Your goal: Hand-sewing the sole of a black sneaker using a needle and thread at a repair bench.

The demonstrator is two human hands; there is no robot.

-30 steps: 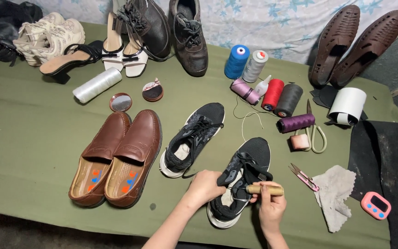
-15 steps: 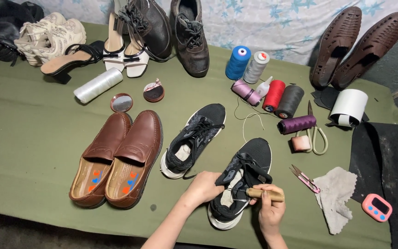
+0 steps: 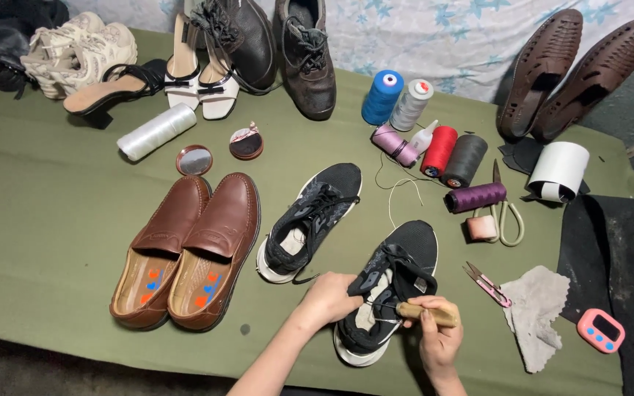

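A black knit sneaker [image 3: 394,282] with a white sole lies near the table's front edge. My left hand [image 3: 330,297] grips its left side by the collar. My right hand [image 3: 434,334] holds a wooden-handled awl [image 3: 423,313], whose metal tip points into the shoe's opening. The matching black sneaker [image 3: 310,220] lies just to the left, untouched. A loose white thread [image 3: 394,198] trails on the cloth between the two sneakers and the spools.
A pair of brown loafers [image 3: 185,249] lies left. Thread spools [image 3: 434,139], scissors [image 3: 504,213], pink snips [image 3: 487,282], a grey rag [image 3: 541,315] and a pink timer [image 3: 600,330] lie right. More shoes line the back of the green cloth [image 3: 53,213].
My left hand has shifted its hold on the sneaker's collar, and the awl tip has moved further into the shoe's opening. Everything else on the table is as before.
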